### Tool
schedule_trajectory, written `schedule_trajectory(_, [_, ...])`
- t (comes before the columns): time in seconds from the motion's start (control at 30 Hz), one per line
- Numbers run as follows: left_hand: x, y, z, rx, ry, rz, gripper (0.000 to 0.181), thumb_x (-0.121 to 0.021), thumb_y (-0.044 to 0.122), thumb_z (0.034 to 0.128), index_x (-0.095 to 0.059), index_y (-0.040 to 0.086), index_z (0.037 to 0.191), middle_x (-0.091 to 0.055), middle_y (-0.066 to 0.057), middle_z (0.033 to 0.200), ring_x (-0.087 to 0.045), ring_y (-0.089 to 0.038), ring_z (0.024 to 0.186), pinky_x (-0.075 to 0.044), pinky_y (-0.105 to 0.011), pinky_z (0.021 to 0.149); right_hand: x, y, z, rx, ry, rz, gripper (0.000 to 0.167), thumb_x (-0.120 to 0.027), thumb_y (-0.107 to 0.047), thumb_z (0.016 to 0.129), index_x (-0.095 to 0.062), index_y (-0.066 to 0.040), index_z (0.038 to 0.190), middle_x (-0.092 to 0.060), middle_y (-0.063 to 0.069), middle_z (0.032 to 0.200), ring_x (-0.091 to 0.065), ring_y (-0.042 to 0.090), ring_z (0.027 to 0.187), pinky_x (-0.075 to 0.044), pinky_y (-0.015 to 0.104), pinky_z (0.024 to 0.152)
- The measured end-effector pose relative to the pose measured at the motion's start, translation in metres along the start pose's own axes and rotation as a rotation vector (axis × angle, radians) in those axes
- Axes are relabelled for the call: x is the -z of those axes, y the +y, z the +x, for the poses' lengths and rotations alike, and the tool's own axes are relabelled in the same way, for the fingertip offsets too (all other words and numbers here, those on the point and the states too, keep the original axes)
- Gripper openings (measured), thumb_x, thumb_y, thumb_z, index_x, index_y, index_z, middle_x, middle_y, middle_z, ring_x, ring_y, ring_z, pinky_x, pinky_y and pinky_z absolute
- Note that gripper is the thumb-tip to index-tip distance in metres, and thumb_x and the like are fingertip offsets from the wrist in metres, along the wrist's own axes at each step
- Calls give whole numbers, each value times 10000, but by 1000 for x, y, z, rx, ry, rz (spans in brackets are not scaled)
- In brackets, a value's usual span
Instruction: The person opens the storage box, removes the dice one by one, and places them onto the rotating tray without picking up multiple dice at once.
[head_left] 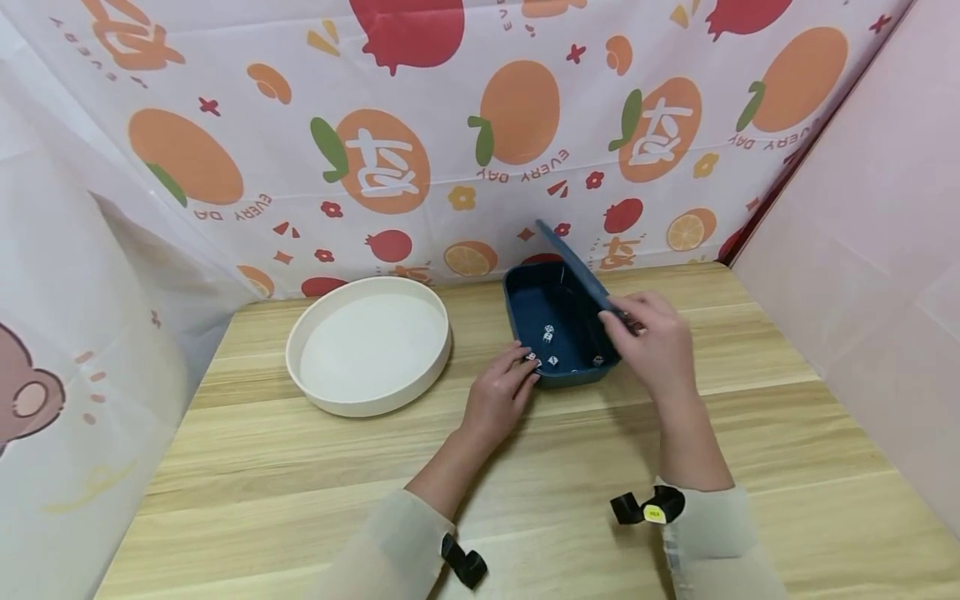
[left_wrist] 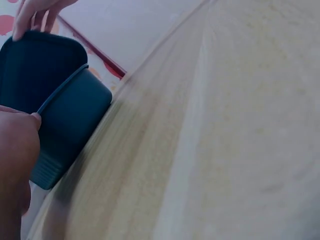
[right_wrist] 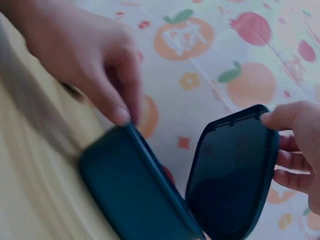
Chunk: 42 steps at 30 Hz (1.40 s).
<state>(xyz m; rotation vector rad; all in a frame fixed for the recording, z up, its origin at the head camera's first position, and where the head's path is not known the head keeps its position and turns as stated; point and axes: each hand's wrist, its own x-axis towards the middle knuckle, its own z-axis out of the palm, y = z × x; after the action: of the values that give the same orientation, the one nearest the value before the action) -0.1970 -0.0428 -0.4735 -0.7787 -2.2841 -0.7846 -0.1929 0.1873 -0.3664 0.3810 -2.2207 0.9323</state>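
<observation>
A dark blue box (head_left: 576, 378) stands on the table with several small white cubes with dark marks (head_left: 552, 361) on its floor. Its matching lid (head_left: 572, 262) is raised and slanted over the box's right side. My right hand (head_left: 658, 343) pinches the lid's near edge, thumb on the inner face and fingers behind it, as the right wrist view shows on the lid (right_wrist: 232, 160). My left hand (head_left: 498, 396) grips the rim at the box's near left corner. In the left wrist view the left thumb lies against the box's outer wall (left_wrist: 75, 125).
A round white tray (head_left: 369, 406) with a low rim lies left of the box on the wooden table (head_left: 360, 500). A fruit-printed cloth (head_left: 450, 125) hangs right behind the box, and pale cloth screens (head_left: 847, 217) stand at both sides.
</observation>
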Motion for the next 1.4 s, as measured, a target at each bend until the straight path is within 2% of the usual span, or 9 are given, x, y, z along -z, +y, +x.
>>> schedule_trajectory(0.1, [0,2,1,13,-4,4,204,-716,141,908,-750,62,1092,-687,-109,1222,-596,-263,1256,-536,-392,1045,12,11,3,-161,126,46,221,-738,-158,888,-759,-12,1053,-682,137,948,-644,154,803,-515,14,662])
schedule_trajectory(0.2, [0,2,1,13,5,12,200,-718,142,907,-751,62,1087,-688,-103,1219,-598,-254,1253,-529,-365,1055,23,25,5,-339,228,32,248,-702,-203,915,-756,-17,1071,-676,115,940,-589,42,801,-469,-10,631])
schedule_trajectory(0.33, [0,2,1,15,7,15,199,-719,146,906,-752,60,1083,-687,-97,1222,-593,-243,1259,-520,-350,1064,34,46,4,-565,286,74,268,-680,-209,924,-744,-13,1095,-621,-8,881,-564,-40,669,-507,54,533])
schedule_trajectory(0.53, [0,2,1,23,2,-2,201,-717,138,907,-748,46,1083,-685,-120,1221,-591,-255,1260,-526,-371,1058,41,87,-5,-891,333,350,296,-679,-129,917,-687,44,1157,-597,-23,855,-630,26,557,-588,175,482])
schedule_trajectory(0.7, [0,2,0,23,0,10,204,-720,143,906,-749,64,1091,-686,-101,1225,-593,-243,1259,-518,-347,1068,45,112,-15,-1089,476,592,181,-694,-29,885,-698,9,1063,-600,33,926,-668,89,627,-616,253,495])
schedule_trajectory(0.87, [0,2,0,14,10,8,199,-723,133,901,-750,66,1086,-690,-101,1216,-600,-241,1249,-525,-352,1059,49,127,-24,-1231,582,778,106,-700,12,869,-686,-34,963,-612,63,890,-666,156,566,-613,289,458])
schedule_trajectory(1.03, [1,2,1,8,12,0,198,-723,127,900,-749,54,1083,-690,-114,1211,-601,-248,1248,-523,-354,1062,47,137,-31,-1345,578,946,169,-705,-8,874,-651,-44,1030,-650,81,778,-663,181,589,-645,319,549])
schedule_trajectory(1.2, [2,2,1,12,0,0,200,-715,144,909,-749,52,1083,-686,-109,1222,-591,-240,1262,-501,-339,1087,47,142,-35,-1391,528,985,172,-694,-63,895,-630,-70,1055,-660,83,740,-681,200,602,-658,376,665])
schedule_trajectory(1.4, [1,2,1,8,5,-20,206,-719,139,905,-747,37,1082,-684,-121,1218,-594,-255,1256,-514,-366,1074,51,143,-37,-1405,379,932,196,-650,-199,945,-622,-65,1084,-685,67,748,-734,209,657,-654,397,677])
